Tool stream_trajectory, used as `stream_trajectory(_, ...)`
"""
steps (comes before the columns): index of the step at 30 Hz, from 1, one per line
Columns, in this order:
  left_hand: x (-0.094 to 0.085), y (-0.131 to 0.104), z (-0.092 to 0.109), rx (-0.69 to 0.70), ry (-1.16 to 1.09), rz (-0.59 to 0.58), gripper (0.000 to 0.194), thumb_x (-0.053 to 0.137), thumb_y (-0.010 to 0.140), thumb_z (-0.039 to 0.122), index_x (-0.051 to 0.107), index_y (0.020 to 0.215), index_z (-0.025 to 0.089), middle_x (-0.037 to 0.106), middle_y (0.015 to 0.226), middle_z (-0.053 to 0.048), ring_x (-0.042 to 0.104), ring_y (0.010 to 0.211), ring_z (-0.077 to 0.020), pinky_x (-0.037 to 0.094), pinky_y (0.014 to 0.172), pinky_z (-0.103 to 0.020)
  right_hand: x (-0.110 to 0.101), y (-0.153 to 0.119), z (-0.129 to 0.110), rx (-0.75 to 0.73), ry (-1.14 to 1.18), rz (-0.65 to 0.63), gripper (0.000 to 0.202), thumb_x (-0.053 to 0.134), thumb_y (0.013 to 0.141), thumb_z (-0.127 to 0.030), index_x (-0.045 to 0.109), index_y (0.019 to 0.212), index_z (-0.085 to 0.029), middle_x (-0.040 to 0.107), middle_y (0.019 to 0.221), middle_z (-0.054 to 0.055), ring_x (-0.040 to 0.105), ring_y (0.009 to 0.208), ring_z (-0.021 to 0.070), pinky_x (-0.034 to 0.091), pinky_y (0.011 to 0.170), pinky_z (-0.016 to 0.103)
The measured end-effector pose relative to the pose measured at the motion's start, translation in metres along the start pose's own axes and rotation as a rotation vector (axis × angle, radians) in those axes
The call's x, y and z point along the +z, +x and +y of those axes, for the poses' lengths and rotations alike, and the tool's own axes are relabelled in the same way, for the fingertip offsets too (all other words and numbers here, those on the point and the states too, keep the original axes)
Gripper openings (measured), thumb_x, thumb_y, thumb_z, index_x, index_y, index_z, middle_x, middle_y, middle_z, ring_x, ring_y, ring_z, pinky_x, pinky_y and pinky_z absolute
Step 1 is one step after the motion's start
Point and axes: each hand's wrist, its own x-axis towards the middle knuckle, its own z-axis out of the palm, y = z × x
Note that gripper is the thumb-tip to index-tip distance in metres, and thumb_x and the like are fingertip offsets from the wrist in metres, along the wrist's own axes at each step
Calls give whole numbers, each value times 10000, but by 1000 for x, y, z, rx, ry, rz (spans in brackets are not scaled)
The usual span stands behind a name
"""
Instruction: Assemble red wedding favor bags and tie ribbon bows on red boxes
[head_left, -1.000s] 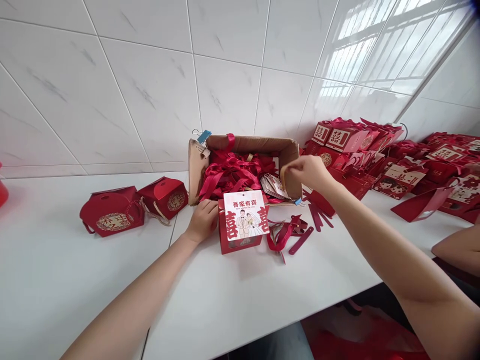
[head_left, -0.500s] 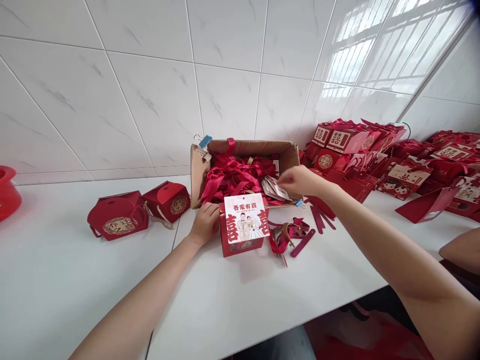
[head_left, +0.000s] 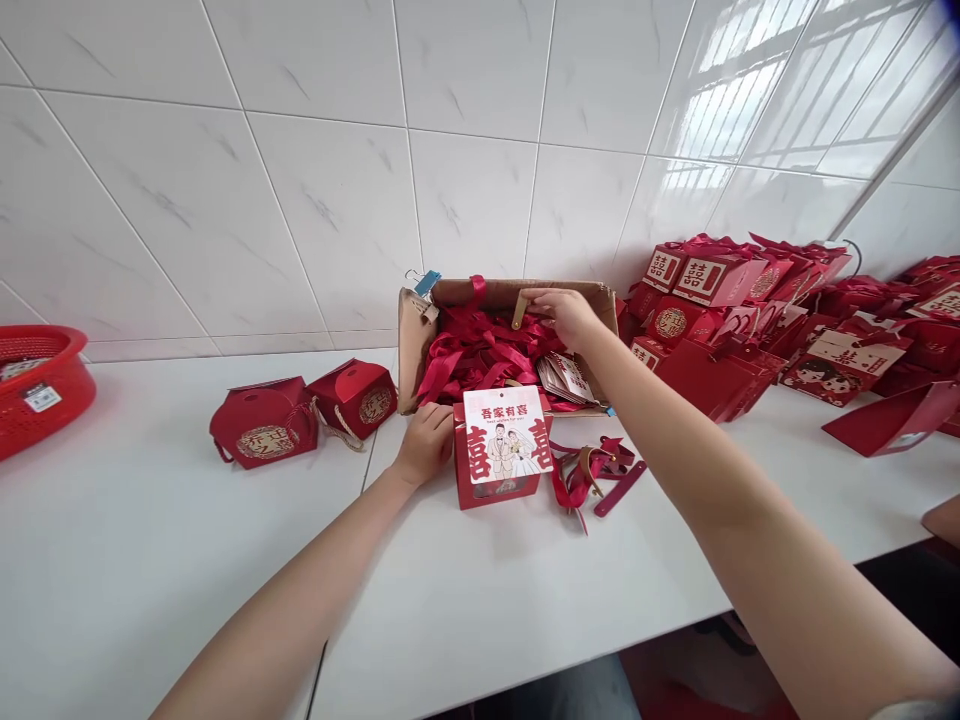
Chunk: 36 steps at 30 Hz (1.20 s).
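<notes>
My left hand [head_left: 426,443] lies on the table with curled fingers gripping the left side of a red gift box [head_left: 517,494]. On top of that box rests a printed card [head_left: 501,440] with a bride and groom. Over the open carton [head_left: 411,345], my right hand [head_left: 566,312] pinches a short gold strap [head_left: 519,310]. Crumpled red ribbons [head_left: 480,362] fill the carton, and a stack of cards [head_left: 562,378] leans inside its right end. Ribbons and a strap [head_left: 592,472] lie just right of the gift box.
Two finished red boxes [head_left: 266,430] with cord handles stand to the left. A red plastic basket [head_left: 52,395] sits at the far left. Piled gift boxes [head_left: 705,280] crowd the right, against the tiled wall. Part of another person's arm [head_left: 943,520] shows at the right edge.
My right hand has moved from the card stack up and left to the carton's back, where it now holds a gold strap. My left hand stays at the gift box. The view has turned left.
</notes>
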Motion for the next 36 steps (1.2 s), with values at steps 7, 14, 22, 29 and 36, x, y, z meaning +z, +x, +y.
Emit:
stream_trajectory(7,0,0,-1,-11,3,-1,74,494,894,190,567,907,196,623,812,-64,522,714,-189,435,611,-329,-65,-73,-14,-111,307,49,259,620,759,-365,739,910,-191,714,999,58,663,877,172,491,744,265)
stream_trajectory(14,1,-1,-3,-41,6,-27,97,496,902,248,565,867,190,612,774,-41,500,698,-181,431,608,-319,-88,-173,-2,16,-50,-260,448,562,828,-522,653,595,-150,596,524,35,529,469,114,427,474,247)
stream_trajectory(22,2,-2,-4,-51,-10,-7,76,484,908,236,549,886,203,593,767,-31,509,710,-183,446,607,-321,-62,-159,-9,-36,-516,-436,286,513,848,-394,737,828,-218,704,764,34,604,621,148,429,520,255)
stream_trajectory(29,2,-4,-4,-18,-19,3,56,504,892,187,559,902,185,609,813,-64,516,752,-195,439,621,-316,-11,-76,-21,-251,-548,-83,234,543,796,-226,742,918,-204,723,933,42,638,805,167,468,711,272)
stream_trajectory(36,-1,-3,1,-12,-22,3,52,525,879,187,570,855,177,604,772,-65,494,729,-190,410,596,-302,55,-25,-36,-310,-889,-166,301,558,792,-202,712,1039,-277,699,1047,45,638,911,221,485,722,308)
